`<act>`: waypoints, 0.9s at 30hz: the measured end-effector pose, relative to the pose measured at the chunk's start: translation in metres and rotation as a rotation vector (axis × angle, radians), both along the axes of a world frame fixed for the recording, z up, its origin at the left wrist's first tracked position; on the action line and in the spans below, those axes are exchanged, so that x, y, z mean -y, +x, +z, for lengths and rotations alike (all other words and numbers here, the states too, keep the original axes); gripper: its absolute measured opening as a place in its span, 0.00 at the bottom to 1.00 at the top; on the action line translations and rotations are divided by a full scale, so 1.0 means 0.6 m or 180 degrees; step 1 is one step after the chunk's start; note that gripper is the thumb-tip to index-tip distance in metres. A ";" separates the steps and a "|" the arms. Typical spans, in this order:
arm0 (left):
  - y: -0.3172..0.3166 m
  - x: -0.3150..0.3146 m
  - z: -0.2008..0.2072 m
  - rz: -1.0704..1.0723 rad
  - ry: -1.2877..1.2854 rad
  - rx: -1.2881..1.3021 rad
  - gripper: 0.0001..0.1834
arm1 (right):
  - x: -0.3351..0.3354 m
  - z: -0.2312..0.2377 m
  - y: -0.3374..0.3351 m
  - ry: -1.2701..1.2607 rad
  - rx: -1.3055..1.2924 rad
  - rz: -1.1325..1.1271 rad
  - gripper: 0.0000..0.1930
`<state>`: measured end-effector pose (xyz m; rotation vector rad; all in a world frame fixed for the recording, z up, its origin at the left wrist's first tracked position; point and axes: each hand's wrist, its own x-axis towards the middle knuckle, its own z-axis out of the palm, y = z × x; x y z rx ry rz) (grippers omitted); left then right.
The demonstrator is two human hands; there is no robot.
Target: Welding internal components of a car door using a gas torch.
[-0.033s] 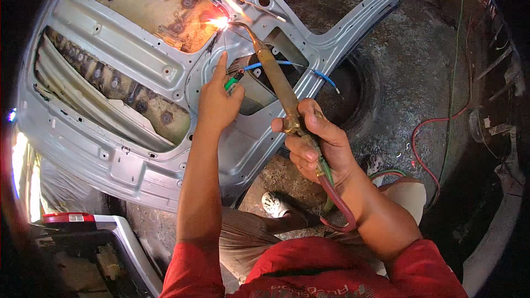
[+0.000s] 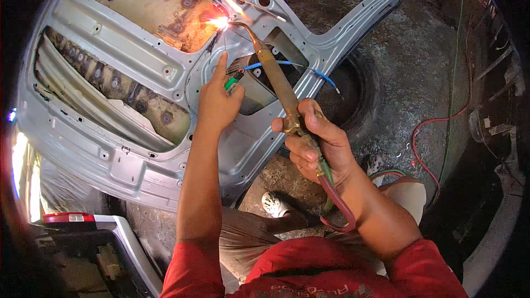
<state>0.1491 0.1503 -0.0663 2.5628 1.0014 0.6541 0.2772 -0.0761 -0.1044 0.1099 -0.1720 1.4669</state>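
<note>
Right hand [image 2: 317,140] grasps a torch [image 2: 279,83], flame [image 2: 220,22] just beyond the left hand [image 2: 220,102], its forefinger [image 2: 221,69] extended; I cannot tell whether that hand grips the thin rod [image 2: 224,41] ahead.

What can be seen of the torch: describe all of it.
The torch looks like dull, worn brass: a long straight barrel, a knobbed fitting near the grip, and a thin bent neck tapering to its tip. It is lit, with a bright flame at the tip by the silver panel; glare hides whether they touch. It slants up and leftward from the right hand, which grips its lower part. A red hose and a green hose run from its lower end.
</note>
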 end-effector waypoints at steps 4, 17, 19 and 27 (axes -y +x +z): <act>-0.004 -0.004 -0.001 0.0017 -0.0018 -0.0007 0.47 | 0.002 0.007 -0.002 -0.0076 0.0010 0.0015 0.05; -0.001 -0.007 -0.001 0.0005 0.0199 -0.0048 0.45 | 0.003 0.006 -0.002 -0.0038 0.0038 -0.0030 0.05; -0.001 -0.006 0.000 0.0025 0.0172 -0.0045 0.45 | 0.004 0.005 -0.003 -0.0035 0.0049 -0.0036 0.05; 0.003 -0.001 0.005 0.0004 -0.0065 -0.0011 0.45 | 0.009 0.005 -0.003 -0.0119 0.0051 -0.0017 0.05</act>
